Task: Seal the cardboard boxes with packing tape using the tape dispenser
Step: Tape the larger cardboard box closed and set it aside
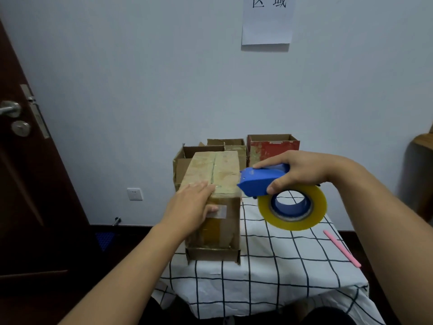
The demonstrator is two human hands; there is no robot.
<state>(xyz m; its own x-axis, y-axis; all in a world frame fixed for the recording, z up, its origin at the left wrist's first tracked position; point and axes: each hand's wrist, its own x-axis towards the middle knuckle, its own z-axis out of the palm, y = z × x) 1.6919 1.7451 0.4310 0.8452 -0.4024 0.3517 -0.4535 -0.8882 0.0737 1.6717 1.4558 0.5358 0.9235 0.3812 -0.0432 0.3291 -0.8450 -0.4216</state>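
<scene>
— Box point(214, 174) first: where does it stand?

— Upright at the near left part of the table point(293, 266), its closed top flaps meeting in a seam that runs away from me. My left hand point(187, 207) lies flat across the near left corner of that top, fingers point(199, 186) straight, thumb down the front face, pressing and gripping nothing.

— And the tape dispenser point(260, 181)?

— In my right hand point(302, 170), fingers curled round its blue handle, the yellowish roll point(293, 207) hanging below. Its nose points left at the box's right top edge, just beside it; whether it touches I cannot tell.

— So which way next?

— I'd judge the box lies left of the dispenser, while the seam runs front to back. My right hand is the nearer one and must line up along that seam.

— Other boxes?

— Open boxes point(273, 146) wait behind, near the wall.
</scene>
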